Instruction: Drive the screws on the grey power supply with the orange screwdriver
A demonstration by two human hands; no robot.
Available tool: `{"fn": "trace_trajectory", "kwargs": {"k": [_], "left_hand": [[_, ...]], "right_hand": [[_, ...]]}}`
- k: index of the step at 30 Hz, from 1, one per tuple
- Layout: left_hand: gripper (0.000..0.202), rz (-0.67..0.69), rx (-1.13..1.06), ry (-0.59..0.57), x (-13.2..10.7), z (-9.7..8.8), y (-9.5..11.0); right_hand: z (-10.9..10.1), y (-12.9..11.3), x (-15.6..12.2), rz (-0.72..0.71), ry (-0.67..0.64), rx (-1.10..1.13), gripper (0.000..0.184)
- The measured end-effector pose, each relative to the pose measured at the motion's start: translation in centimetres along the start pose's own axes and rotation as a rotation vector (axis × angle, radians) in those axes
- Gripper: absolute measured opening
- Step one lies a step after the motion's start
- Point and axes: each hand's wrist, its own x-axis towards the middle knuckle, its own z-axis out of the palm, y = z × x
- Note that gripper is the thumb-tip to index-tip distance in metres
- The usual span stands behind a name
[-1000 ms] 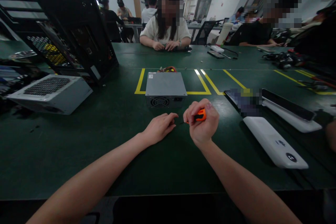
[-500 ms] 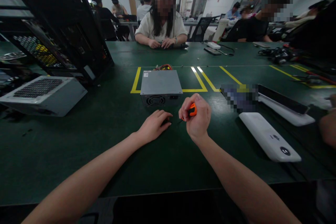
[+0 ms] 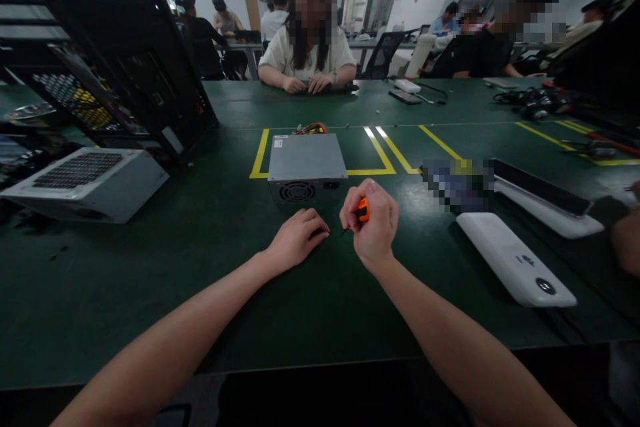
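Note:
My right hand (image 3: 373, 223) is closed round an orange-handled screwdriver (image 3: 363, 209), its dark tip pointing left and down toward the green table (image 3: 150, 280). My left hand (image 3: 299, 237) rests on the table just left of the tip, fingers curled and pressed down on something small that I cannot make out. A grey power supply unit (image 3: 307, 167) with a round fan grille sits just beyond both hands, inside a yellow taped rectangle, coloured wires showing at its back.
A black computer case (image 3: 115, 60) stands open at the left, with a grey perforated panel (image 3: 83, 183) lying in front of it. White flat devices (image 3: 515, 260) lie at the right. People sit across the table; another person's arm (image 3: 625, 240) shows at the right edge.
Both hands have shifted slightly left and nearer the power supply. My right hand has turned a little on the screwdriver, so less of the orange handle shows.

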Motion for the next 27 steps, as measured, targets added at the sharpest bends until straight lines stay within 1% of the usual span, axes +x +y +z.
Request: {"fn": "trace_trajectory", "kwargs": {"k": [4,7,10,12,17,20,27], "left_hand": [[0.013,-0.085,-0.227,0.031,0.2,-0.2,-0.4],[0.014,-0.164,-0.44,-0.02,0.3,-0.4,-0.4],[0.016,-0.202,-0.645,-0.078,0.4,-0.3,0.1],[0.016,-0.218,-0.731,-0.094,0.3,-0.1,0.4],[0.015,-0.24,-0.808,-0.115,0.3,0.2,0.5],[0.013,-0.237,-0.859,-0.111,0.3,0.2,0.5],[0.009,-0.283,-0.943,-0.128,0.5,-0.1,1.1]], "right_hand": [[0.1,-0.7,0.0,-0.032,0.022,0.036,0.037],[0.2,-1.9,0.0,-0.092,0.052,0.097,0.037],[0.4,-3.3,-0.2,-0.141,0.062,0.138,0.037],[0.6,-4.1,-0.4,-0.147,0.059,0.143,0.037],[0.7,-4.9,-0.7,-0.132,0.024,0.118,0.038],[0.7,-4.7,-0.7,-0.131,0.013,0.113,0.038],[0.7,-4.0,-0.9,-0.147,0.006,0.132,0.037]]}}
